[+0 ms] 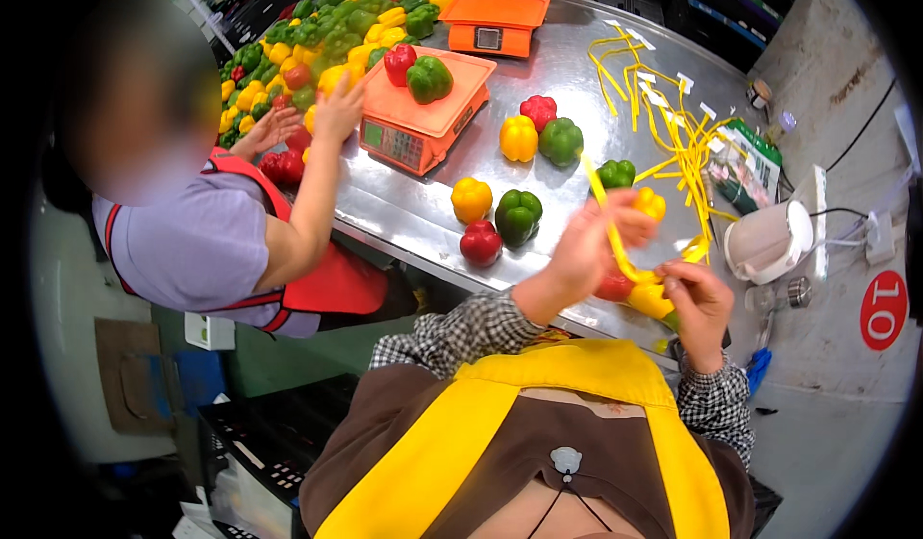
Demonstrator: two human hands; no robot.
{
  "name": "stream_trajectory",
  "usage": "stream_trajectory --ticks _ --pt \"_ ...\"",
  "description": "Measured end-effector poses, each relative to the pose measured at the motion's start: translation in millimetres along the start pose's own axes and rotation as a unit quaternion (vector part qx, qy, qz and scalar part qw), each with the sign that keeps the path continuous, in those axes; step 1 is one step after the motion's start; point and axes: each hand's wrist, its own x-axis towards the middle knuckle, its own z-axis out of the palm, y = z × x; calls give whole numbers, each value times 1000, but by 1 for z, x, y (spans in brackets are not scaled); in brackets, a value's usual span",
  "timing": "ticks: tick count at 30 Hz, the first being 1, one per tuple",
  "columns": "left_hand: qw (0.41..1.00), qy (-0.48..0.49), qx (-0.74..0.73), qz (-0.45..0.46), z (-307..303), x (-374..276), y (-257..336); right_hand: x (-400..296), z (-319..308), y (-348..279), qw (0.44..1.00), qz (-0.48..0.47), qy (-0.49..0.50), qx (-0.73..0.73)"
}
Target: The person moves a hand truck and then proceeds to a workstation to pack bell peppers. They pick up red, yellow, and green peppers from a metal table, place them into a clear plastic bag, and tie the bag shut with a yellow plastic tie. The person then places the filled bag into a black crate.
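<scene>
A thin yellow strap [611, 232] is stretched in front of me above a group of bell peppers. My right hand [698, 304] pinches it between thumb and finger. Across the blurred fingers of my left hand [588, 247] runs the strap's upper length; whether they grip it I cannot tell. Below and between the hands lie a red bell pepper [613, 284] and a yellow one [650, 299], with a bit of green beside them, partly hidden. Just beyond my left hand are a green pepper [616, 173] and another yellow pepper [650, 203].
Two groups of three peppers [518, 218] [539, 137] sit on the metal table [425, 232]. Orange scales [425, 113] [497, 20] stand beyond, near a pepper heap [346, 27]. A co-worker [195, 229] reaches in from the left. Yellow straps [678, 135] and a kettle [768, 240] lie right.
</scene>
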Motion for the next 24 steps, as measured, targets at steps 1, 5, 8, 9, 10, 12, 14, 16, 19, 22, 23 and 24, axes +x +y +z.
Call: stream_trajectory --ticks 1,5,8,9,10,12,14,16,19,22,23,24 --pt "996 22 35 84 -10 -2 13 -4 9 5 998 34 -13 46" --pt "980 102 49 164 -7 -19 62 -12 44 16 960 160 -78 215" --pt "953 113 116 257 -4 -40 82 -15 44 40 986 106 -121 45" --pt "938 115 151 289 -5 -48 84 -14 35 47 987 42 -116 -104" --pt "937 112 188 271 -7 -58 84 -11 29 50 961 -27 -111 -253" --pt "932 104 260 230 -10 -72 81 -13 23 43 991 84 -74 -78" --pt "906 31 377 190 -17 -69 65 -10 26 32 989 122 -25 78" --pt "878 14 423 225 -16 -64 38 -2 37 11 996 39 -50 60" --pt "905 7 386 177 -7 -68 27 3 57 -1 993 -2 -48 105" --pt "890 -5 427 161 -1 -71 33 9 57 2 991 -40 -47 117" --pt "904 5 409 128 2 -73 36 11 59 0 990 -38 -42 133" --pt "916 16 389 94 4 -74 37 12 65 -4 987 -35 -37 149"
